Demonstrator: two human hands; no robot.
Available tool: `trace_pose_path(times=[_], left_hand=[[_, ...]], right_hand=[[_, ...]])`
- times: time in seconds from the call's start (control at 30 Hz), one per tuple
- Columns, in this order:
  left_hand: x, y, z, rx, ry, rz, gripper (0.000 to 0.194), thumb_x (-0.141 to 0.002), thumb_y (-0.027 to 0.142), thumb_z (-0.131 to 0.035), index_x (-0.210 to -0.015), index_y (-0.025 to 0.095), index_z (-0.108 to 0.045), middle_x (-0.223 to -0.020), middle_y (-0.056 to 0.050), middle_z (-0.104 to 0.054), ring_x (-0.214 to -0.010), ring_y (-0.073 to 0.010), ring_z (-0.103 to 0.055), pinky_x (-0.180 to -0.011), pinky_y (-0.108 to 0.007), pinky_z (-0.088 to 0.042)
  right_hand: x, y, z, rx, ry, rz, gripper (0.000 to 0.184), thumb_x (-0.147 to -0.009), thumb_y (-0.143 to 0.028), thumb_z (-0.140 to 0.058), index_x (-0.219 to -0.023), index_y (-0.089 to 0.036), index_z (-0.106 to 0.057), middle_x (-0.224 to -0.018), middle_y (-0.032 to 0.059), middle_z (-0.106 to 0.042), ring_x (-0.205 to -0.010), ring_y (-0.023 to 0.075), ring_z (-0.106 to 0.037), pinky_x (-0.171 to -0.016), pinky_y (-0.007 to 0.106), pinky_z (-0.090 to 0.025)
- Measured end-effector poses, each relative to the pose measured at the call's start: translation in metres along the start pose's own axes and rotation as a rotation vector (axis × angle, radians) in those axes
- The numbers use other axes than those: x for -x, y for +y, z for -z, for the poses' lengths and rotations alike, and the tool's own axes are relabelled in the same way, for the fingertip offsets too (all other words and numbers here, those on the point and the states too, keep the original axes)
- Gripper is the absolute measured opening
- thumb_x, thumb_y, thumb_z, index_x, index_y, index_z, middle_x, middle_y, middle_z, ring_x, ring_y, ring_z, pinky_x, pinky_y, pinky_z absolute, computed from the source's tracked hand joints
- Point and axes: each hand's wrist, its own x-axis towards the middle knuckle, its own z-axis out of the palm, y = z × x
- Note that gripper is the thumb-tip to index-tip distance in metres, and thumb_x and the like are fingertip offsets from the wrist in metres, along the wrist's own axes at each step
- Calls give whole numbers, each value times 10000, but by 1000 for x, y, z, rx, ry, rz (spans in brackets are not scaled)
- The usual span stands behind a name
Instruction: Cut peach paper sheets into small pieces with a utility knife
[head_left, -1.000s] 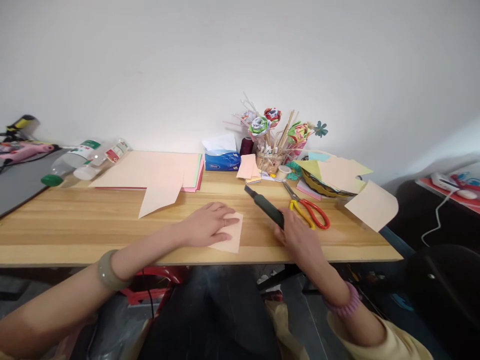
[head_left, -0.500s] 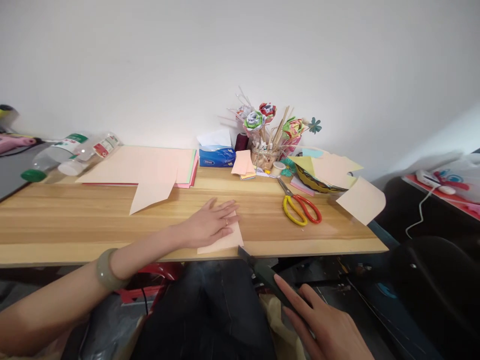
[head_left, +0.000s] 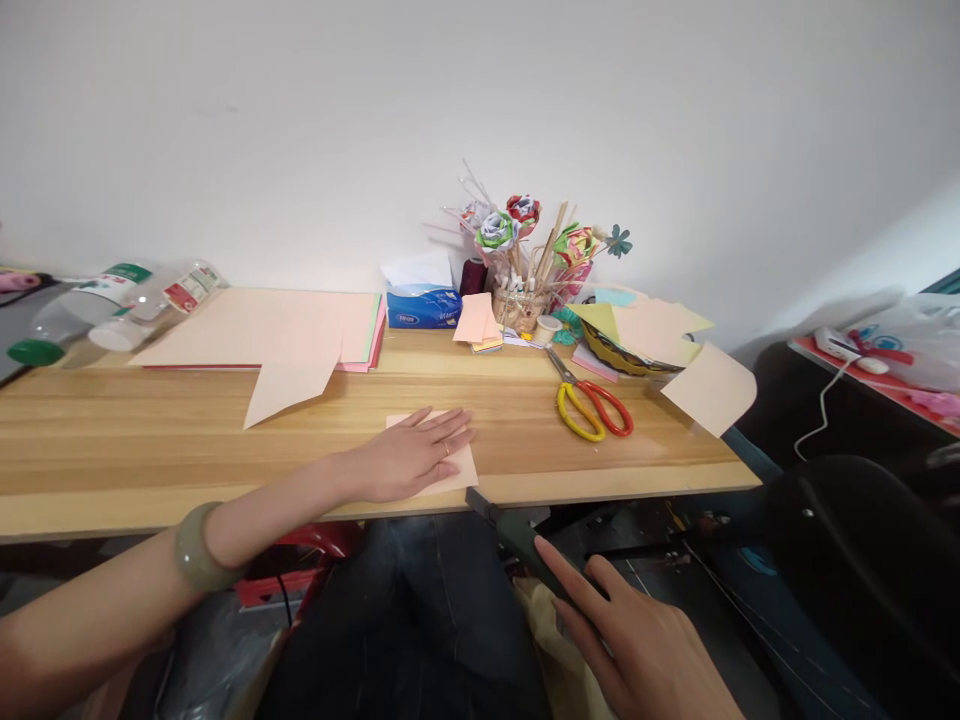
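My left hand [head_left: 412, 455] lies flat, fingers stretched out, on a small pale pink sheet of paper [head_left: 463, 474] near the table's front edge. It covers much of the sheet. A ring and a jade-coloured bangle [head_left: 202, 548] are on this hand and wrist. My right hand [head_left: 630, 640] is wrapped round the dark green handle of a utility knife [head_left: 514, 532]. The blade points up and left, its tip close to the sheet's lower right corner; whether it touches the paper, I cannot tell. Scissors [head_left: 589, 402] with one yellow and one red handle lie to the right.
Coloured paper sheets [head_left: 225, 325] are stacked at the back left, beside plastic bottles [head_left: 112, 300]. A tissue pack [head_left: 424, 308], a cup of sticks and paper flowers [head_left: 521, 300], and a basket of paper [head_left: 637, 360] stand along the wall. A curled sheet [head_left: 712, 390] overhangs the right edge.
The view has shifted slightly, so most things sit a little further left. My left hand lies slightly lower on the paper, baring its top edge. The knife remains near the sheet's corner.
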Motion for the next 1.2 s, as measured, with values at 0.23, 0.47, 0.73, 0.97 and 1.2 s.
trace_pose_path(times=[0.23, 0.47, 0.73, 0.97, 1.2], left_hand=[[-1, 2, 1, -13, -2, 11, 546, -975, 451, -193, -1450, 183, -159, -1516, -91, -161, -1399, -196, -92, -1110, -407, -107], [-1, 4, 2, -27, -44, 32, 571, -969, 482, -163, -1455, 182, -140, -1524, -72, -123, -1402, -189, -66, -1118, -394, -81], [-1, 3, 2, -36, -51, 34, 581, -965, 497, -135, -1456, 185, -135, -1529, -53, -98, -1404, -163, -35, -1123, -373, -56], [-1, 3, 0, -56, -25, 34, 581, -962, 505, -134, -1454, 197, -140, -1527, -49, -121, -1405, -178, -42, -1120, -413, -34], [0, 0, -4, -42, -18, 48, 572, -951, 537, -136, -1452, 260, -134, -1530, -32, -104, -1404, -222, -70, -1093, -517, -28]], right_hand=[[-4, -6, 4, 30, 21, -12, 427, -964, -300, -236, -1294, -172, -476, -736, 14, -596, -475, 120, -619, -357, 211, -429], [-9, -10, 1, 107, 77, -14, 441, -974, -289, -184, -1263, -173, -497, -700, 1, -579, -429, 114, -593, -337, 219, -390], [-8, -10, 4, 134, 81, -13, 427, -976, -296, -198, -1261, -178, -494, -704, -13, -572, -440, 102, -599, -323, 217, -374], [-9, -9, 9, 139, 86, -22, 439, -979, -306, -186, -1248, -175, -509, -659, -32, -541, -400, 96, -576, -312, 225, -355], [-15, -12, 7, 140, 101, -25, 442, -980, -313, -189, -1249, -173, -509, -660, -31, -539, -416, 103, -584, -320, 240, -353]])
